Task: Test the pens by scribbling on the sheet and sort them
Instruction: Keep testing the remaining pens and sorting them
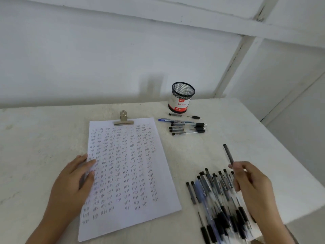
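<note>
A white sheet (133, 217) covered in rows of small scribbles lies on the table, held at its top by a metal clip (123, 119). My left hand (73, 184) rests flat on the sheet's left edge. My right hand (249, 182) pinches a dark pen (228, 154) that points up and away, above a heap of several black and blue pens (214, 199) at the near right. A smaller group of pens (188, 126) lies in a row further back.
A black mesh pen cup (182, 98) with a red and white label stands at the back of the white table (35, 147), near the wall. One pen (183, 115) lies alone just in front of the cup. The table's right edge runs close to the heap.
</note>
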